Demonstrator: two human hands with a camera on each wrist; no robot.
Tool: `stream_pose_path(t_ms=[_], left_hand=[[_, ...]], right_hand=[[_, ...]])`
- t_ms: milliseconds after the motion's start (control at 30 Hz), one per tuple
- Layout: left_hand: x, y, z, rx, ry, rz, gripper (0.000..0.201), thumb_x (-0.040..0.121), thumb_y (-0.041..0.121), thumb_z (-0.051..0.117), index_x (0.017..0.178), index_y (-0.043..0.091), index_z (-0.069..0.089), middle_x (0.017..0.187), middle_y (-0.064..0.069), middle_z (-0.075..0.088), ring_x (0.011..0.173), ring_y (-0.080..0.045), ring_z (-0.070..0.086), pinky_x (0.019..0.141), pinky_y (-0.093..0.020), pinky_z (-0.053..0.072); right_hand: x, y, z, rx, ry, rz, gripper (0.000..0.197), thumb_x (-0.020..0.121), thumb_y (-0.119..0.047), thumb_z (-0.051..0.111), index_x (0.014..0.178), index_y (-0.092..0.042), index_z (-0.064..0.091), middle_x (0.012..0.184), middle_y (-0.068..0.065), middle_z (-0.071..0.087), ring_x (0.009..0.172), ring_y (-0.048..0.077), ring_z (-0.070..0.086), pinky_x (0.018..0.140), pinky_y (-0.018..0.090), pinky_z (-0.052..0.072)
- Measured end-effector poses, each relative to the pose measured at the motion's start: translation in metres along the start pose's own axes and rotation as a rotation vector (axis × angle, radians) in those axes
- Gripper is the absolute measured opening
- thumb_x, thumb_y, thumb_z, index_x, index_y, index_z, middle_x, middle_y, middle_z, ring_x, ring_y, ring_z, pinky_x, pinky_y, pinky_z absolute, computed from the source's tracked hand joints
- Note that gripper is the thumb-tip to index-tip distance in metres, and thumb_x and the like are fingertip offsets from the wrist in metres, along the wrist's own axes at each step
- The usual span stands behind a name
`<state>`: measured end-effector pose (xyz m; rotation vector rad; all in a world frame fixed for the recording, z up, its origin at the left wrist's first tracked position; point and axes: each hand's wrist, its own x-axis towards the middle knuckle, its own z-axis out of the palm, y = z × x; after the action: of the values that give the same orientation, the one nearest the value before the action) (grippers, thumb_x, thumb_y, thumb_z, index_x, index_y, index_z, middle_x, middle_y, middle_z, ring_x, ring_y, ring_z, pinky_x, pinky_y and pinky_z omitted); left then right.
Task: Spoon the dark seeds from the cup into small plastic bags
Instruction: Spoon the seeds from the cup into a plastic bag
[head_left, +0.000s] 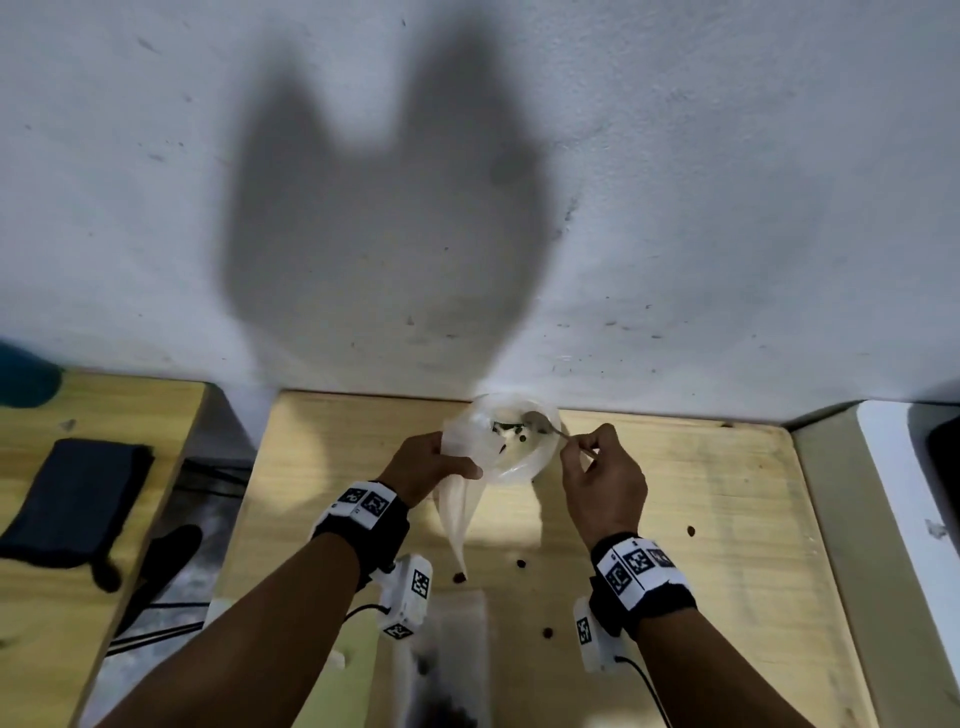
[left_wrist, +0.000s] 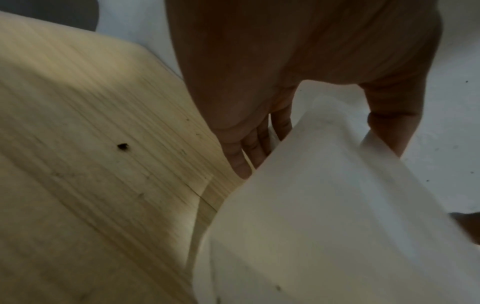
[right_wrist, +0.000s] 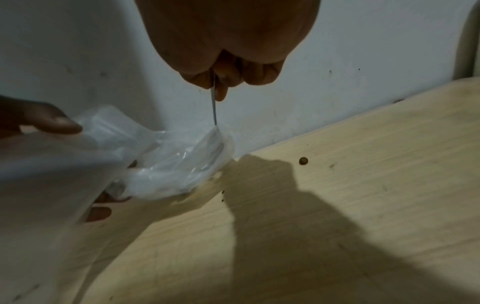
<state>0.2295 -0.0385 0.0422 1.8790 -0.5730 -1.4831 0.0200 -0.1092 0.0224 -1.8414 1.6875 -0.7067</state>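
A clear plastic cup (head_left: 540, 457) stands at the back of the wooden table (head_left: 701, 519) against the wall, with a few dark seeds (head_left: 506, 428) in it. My right hand (head_left: 602, 478) pinches the handle of a metal spoon (head_left: 540, 422), whose bowl dips into the cup. In the right wrist view the spoon (right_wrist: 214, 107) runs down into the cup (right_wrist: 182, 164). My left hand (head_left: 431, 465) grips a small clear plastic bag (head_left: 460, 514) by its mouth, right beside the cup; the bag (left_wrist: 324, 216) hangs down toward me.
Loose seeds (head_left: 521, 564) lie scattered on the table near my wrists. More plastic bags holding dark seeds (head_left: 447, 670) lie at the front edge. A dark folded case (head_left: 78, 499) sits on the left table, across a gap. A white wall (head_left: 519, 208) rises just behind the cup.
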Motion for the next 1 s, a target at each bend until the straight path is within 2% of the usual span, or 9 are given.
stream_pose_path(t_ms=[100,167,433,567,667,767,833,933,1000], left_hand=[[0.001,-0.002,0.0,0.001,-0.034,-0.008,0.05,0.051,0.011,0.084,0.1,0.009,0.073,0.098,-0.008,0.072,0.092,-0.024,0.064,0.075,-0.03,0.051],[0.001,-0.004,0.001,0.034,-0.05,0.001,0.05,0.052,0.011,0.083,0.101,0.009,0.072,0.099,-0.006,0.072,0.094,-0.023,0.064,0.073,-0.028,0.05],[0.001,-0.006,0.006,0.161,-0.019,0.029,0.079,0.034,0.041,0.079,0.109,0.018,0.069,0.105,0.0,0.07,0.094,-0.014,0.062,0.069,-0.026,0.047],[0.004,-0.01,0.009,0.268,-0.035,0.025,0.089,0.037,0.047,0.08,0.12,0.018,0.061,0.116,0.001,0.064,0.106,-0.017,0.058,0.075,-0.027,0.046],[0.005,-0.012,0.011,0.334,-0.028,0.041,0.09,0.041,0.045,0.082,0.124,0.018,0.058,0.119,0.002,0.062,0.109,-0.017,0.057,0.083,-0.03,0.049],[0.006,-0.013,0.01,0.363,-0.007,0.058,0.08,0.057,0.029,0.085,0.128,0.016,0.052,0.119,0.007,0.055,0.109,-0.014,0.053,0.083,-0.029,0.045],[0.007,-0.015,0.009,0.386,-0.002,0.067,0.082,0.064,0.021,0.085,0.136,0.014,0.046,0.122,0.004,0.051,0.111,-0.015,0.051,0.083,-0.027,0.042],[0.007,-0.017,0.01,0.448,-0.035,0.077,0.086,0.063,0.021,0.085,0.138,0.014,0.045,0.135,-0.002,0.051,0.12,-0.018,0.051,0.086,-0.027,0.044],[0.007,-0.017,0.012,0.479,-0.051,0.076,0.084,0.062,0.023,0.086,0.136,0.016,0.046,0.134,-0.001,0.051,0.12,-0.018,0.051,0.089,-0.03,0.046]], right_hand=[[-0.008,0.008,0.009,0.031,-0.027,0.004,0.017,0.092,-0.024,0.063,0.084,-0.017,0.05,0.057,-0.013,0.049,0.047,0.019,0.044,0.056,0.027,0.034],[-0.013,0.014,0.013,0.081,-0.01,0.032,0.022,0.091,-0.022,0.065,0.08,-0.02,0.047,0.051,-0.015,0.044,0.042,0.014,0.041,0.053,0.027,0.036],[-0.02,0.017,0.008,0.215,0.029,0.162,0.026,0.088,-0.017,0.069,0.074,-0.013,0.048,0.058,-0.014,0.052,0.041,0.011,0.042,0.05,0.027,0.038],[-0.019,0.014,0.015,0.302,0.017,0.252,0.026,0.086,-0.011,0.069,0.072,-0.013,0.047,0.064,-0.011,0.057,0.049,0.002,0.048,0.054,0.022,0.041],[-0.021,0.014,0.021,0.357,0.008,0.315,0.022,0.085,-0.008,0.069,0.073,-0.011,0.051,0.07,-0.004,0.061,0.066,0.005,0.056,0.067,0.026,0.044],[-0.023,0.018,0.019,0.345,0.017,0.344,0.02,0.083,-0.007,0.07,0.073,-0.008,0.052,0.067,-0.002,0.059,0.064,0.009,0.054,0.064,0.027,0.04],[-0.024,0.019,0.017,0.336,0.017,0.351,0.019,0.083,-0.005,0.069,0.073,-0.007,0.052,0.066,0.0,0.058,0.063,0.012,0.053,0.059,0.025,0.04],[-0.029,0.019,0.02,0.34,-0.031,0.39,0.02,0.083,-0.006,0.069,0.072,-0.008,0.052,0.068,0.002,0.059,0.063,0.013,0.053,0.057,0.019,0.039],[-0.029,0.019,0.025,0.375,-0.047,0.451,0.02,0.082,-0.007,0.07,0.071,-0.009,0.053,0.067,0.001,0.058,0.064,0.017,0.054,0.059,0.025,0.041]])
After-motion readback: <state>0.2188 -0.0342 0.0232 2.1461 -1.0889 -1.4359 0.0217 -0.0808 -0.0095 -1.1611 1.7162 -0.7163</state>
